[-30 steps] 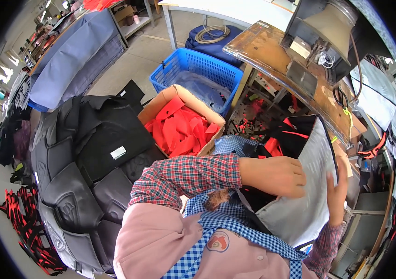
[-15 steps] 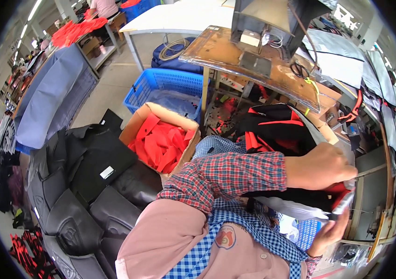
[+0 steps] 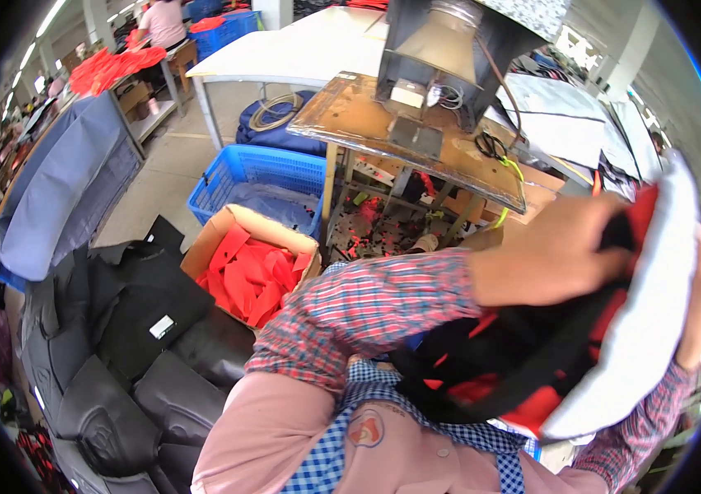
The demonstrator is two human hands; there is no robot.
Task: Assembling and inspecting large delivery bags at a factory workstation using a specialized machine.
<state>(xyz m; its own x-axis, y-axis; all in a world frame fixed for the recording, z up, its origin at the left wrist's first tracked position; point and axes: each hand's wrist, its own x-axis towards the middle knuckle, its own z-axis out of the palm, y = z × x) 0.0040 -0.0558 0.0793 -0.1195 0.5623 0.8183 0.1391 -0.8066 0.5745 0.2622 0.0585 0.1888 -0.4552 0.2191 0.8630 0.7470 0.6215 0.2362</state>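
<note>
A black, red and white sewn fabric piece (image 3: 645,346) is held up in front of my chest on the right, slightly smeared by motion. My left hand (image 3: 560,247) reaches across to its upper part, fingers curled on the black and red fabric. At the outer side of the white panel, my right hand (image 3: 700,288) grips the piece; its fingertips are hidden behind the panel. The black part hangs down toward my checked apron (image 3: 322,457).
To the left, an open carton (image 3: 305,262) holds red fabric pieces beside black padded panels (image 3: 112,403). Behind stands a blue plastic basket (image 3: 285,165). A worn wooden table (image 3: 350,107) carries scissors (image 3: 490,146) and a dark hooded device. Another person (image 3: 163,25) sits far back.
Both hands have raised the fabric piece and turned it so its white panel faces outward on the right. My right hand has moved up and to the right. The view has shifted too.
</note>
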